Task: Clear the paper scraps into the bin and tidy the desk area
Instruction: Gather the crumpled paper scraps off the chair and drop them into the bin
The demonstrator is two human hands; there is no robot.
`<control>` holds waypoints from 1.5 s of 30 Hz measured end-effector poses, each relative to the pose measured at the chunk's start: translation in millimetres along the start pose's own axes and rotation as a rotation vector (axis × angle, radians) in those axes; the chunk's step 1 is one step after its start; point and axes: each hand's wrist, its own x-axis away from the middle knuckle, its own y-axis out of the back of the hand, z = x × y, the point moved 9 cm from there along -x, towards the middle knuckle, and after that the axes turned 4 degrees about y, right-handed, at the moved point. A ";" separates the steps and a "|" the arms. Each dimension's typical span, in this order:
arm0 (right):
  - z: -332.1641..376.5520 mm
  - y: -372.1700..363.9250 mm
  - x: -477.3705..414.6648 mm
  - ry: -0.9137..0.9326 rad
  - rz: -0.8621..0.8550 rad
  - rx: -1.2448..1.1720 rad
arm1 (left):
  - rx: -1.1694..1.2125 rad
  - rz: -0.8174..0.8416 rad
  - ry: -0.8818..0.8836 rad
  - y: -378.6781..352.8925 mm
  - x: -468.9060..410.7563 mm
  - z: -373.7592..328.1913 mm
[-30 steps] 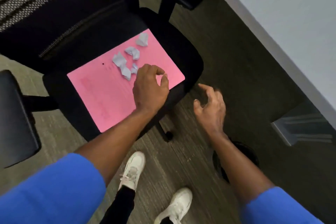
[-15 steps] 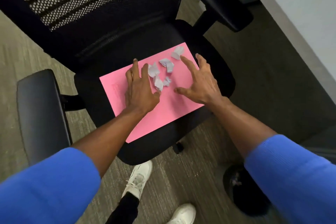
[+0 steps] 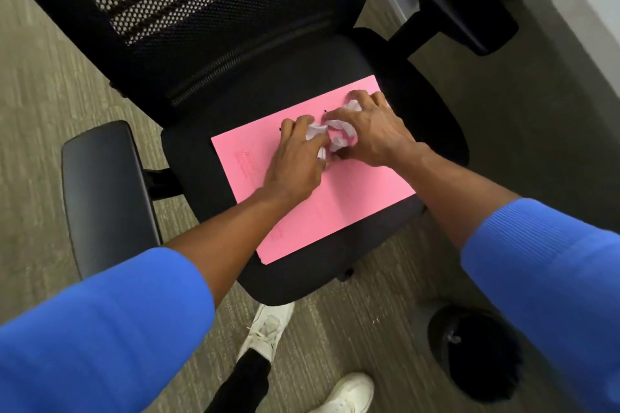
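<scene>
Lying on the pink folder [image 3: 335,198], which is placed flat on the seat of a black office chair [image 3: 275,84], the white paper scraps [image 3: 337,136] are gathered between two hands. The left hand [image 3: 295,161] is laid on the folder with its fingers [image 3: 302,126] curled against the left side of the scraps, and one crumpled piece is touched by them. The right hand [image 3: 372,134] is bent over the scraps from the right, its fingers [image 3: 360,100] half closed around them (whether a firm grip is made cannot be told, because the palm hides the lower pieces). Both forearms are bare below blue sleeves [image 3: 543,278]. A black bin [image 3: 469,352] is seen on the carpeted floor [image 3: 43,104], near the right front corner of the chair and well apart from the scraps. White shoes [image 3: 268,329] are seen below the seat edge.
</scene>
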 end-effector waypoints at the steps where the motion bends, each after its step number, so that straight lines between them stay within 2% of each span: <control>1: 3.0 1.8 2.5 0.016 -0.032 -0.016 | 0.003 -0.004 -0.010 -0.1 1.5 -0.3; 6: 7.4 -4.0 22.9 -0.004 -0.137 -0.092 | -0.016 -0.034 0.000 -1.5 11.8 0.7; 13: 1.1 -24.2 61.9 -0.090 -0.330 -0.240 | 0.077 -0.053 0.059 -9.6 31.7 -3.8; 18: -23.4 -38.4 119.6 -0.255 -0.506 -0.375 | 0.169 -0.043 0.059 -22.5 58.3 -26.7; 24: -64.1 -63.9 230.6 -0.547 -0.707 -0.599 | 0.268 -0.011 -0.005 -60.2 97.4 -82.9; 31: -106.6 -135.3 365.3 -0.917 -0.709 -0.768 | 0.288 0.108 -0.141 -133.9 142.9 -168.9; 38: -149.0 -222.5 465.9 -1.135 -0.674 -1.026 | 0.216 0.305 -0.113 -235.6 195.4 -223.7; 42: -180.4 -256.9 507.0 -1.207 -0.636 -0.907 | 0.114 0.467 -0.067 -297.1 228.7 -244.3; 45: -197.6 -282.6 534.5 -1.228 -0.628 -0.861 | 0.184 0.537 0.012 -338.1 244.1 -255.7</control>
